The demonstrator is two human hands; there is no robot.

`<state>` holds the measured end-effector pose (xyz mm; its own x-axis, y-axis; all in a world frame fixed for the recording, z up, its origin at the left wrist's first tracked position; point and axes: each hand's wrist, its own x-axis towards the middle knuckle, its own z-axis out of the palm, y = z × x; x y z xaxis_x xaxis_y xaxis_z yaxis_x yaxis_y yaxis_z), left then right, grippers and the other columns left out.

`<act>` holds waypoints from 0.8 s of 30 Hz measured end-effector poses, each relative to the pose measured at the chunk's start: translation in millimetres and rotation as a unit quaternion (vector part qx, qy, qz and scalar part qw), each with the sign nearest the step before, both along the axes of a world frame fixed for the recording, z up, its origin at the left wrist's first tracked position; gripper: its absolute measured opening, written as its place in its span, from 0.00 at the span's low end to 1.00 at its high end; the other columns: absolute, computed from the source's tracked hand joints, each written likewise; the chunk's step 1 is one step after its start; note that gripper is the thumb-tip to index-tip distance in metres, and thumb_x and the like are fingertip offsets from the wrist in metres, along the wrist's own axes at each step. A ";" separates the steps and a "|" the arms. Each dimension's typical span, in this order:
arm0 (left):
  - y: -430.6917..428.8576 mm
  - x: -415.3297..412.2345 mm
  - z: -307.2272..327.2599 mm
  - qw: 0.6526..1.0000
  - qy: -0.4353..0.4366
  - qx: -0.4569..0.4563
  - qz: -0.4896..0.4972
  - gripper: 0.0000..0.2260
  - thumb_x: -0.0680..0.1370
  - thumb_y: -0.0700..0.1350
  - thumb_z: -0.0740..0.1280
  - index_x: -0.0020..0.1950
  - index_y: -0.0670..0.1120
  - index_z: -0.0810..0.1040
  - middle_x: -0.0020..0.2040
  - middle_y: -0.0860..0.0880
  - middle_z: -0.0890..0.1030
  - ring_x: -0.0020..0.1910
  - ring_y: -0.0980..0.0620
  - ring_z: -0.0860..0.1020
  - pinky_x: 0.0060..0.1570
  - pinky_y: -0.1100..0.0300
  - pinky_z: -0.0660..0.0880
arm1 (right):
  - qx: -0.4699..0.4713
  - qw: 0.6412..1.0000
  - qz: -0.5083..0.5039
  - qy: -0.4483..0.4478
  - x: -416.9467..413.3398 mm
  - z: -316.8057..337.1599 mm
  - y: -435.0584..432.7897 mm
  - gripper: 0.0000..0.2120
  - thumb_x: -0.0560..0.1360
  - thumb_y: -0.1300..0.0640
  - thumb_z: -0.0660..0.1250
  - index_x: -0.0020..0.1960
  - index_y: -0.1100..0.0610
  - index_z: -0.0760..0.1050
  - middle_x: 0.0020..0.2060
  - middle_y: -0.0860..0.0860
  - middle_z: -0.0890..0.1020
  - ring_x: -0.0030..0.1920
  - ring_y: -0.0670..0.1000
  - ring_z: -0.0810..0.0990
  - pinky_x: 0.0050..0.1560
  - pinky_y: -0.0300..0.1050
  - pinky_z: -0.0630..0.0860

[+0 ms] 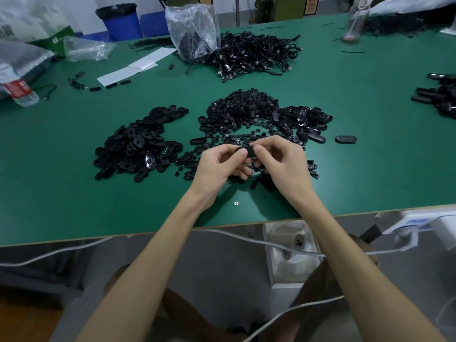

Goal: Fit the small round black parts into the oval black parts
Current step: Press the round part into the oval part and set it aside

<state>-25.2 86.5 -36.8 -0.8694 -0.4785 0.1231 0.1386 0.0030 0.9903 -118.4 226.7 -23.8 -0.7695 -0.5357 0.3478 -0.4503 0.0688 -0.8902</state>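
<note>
At the centre of the frame the left hand (pixel 220 166) and the right hand (pixel 280 164) meet just above the green bench (pixel 74 193). Both pinch one oval black plastic part (pixel 249 152) between thumb and fingertips. Each grip is closed tight on it, thumbs side by side on its upper face. The thumbs cover the seat, so I cannot tell whether a small round piece sits under them.

The heap of small round black plastic parts (pixel 244 107) lies just beyond the hands. A pile of oval black shells (pixel 140 144) sits at centre left, and a second oval pile (pixel 306 119) at centre right touches the round heap.

With the seat hidden, alignment probably goes by feel, so a round piece could be pressed in tilted and jam or pop out. If it slips, it would likely fall among the loose black pieces scattered under the hands and be hard to find. The piles sit close together, so finished and unfinished ovals could get mixed.

The clear plastic water bottle (pixel 21 88) at the left edge has a red label with white characters, too blurred to read. The green-and-white bag (pixel 53 38) at upper left bears pale marks, and a small sign (pixel 310 4) at the top edge shows characters. Neither is legible, and no brand can be made out.
</note>
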 end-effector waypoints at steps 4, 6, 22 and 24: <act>2.2 -0.1 0.8 0.999 -0.017 -0.046 -0.003 0.06 0.82 0.36 0.70 0.53 0.32 0.81 0.39 0.43 0.85 0.34 0.48 0.83 0.37 0.59 0.80 | -0.002 1.000 -0.012 -0.001 -0.7 -0.4 0.2 0.05 0.81 0.60 0.70 0.52 0.58 0.84 0.38 0.48 0.85 0.40 0.50 0.83 0.42 0.49 0.80; 3.1 -0.6 0.8 0.998 -0.024 -0.065 -0.006 0.05 0.81 0.36 0.70 0.52 0.33 0.81 0.38 0.44 0.85 0.33 0.48 0.83 0.36 0.59 0.80 | -0.001 1.000 -0.011 0.003 0.5 0.5 0.3 0.05 0.81 0.60 0.69 0.52 0.57 0.84 0.39 0.47 0.84 0.40 0.48 0.82 0.42 0.44 0.79; 0.4 0.2 3.0 0.996 -0.045 -0.073 -0.012 0.10 0.80 0.30 0.65 0.49 0.42 0.83 0.37 0.47 0.85 0.33 0.51 0.83 0.39 0.62 0.81 | 0.082 0.977 -0.023 0.194 13.7 -4.4 -5.9 0.05 0.81 0.61 0.68 0.54 0.61 0.81 0.49 0.53 0.80 0.46 0.48 0.77 0.49 0.40 0.73; -0.1 -0.5 2.7 0.996 -0.046 -0.073 -0.013 0.09 0.80 0.30 0.65 0.50 0.41 0.83 0.38 0.47 0.86 0.33 0.50 0.84 0.40 0.61 0.82 | 0.087 0.976 -0.021 0.200 13.7 -5.5 -5.6 0.05 0.82 0.60 0.68 0.54 0.61 0.80 0.49 0.53 0.80 0.47 0.50 0.77 0.50 0.44 0.74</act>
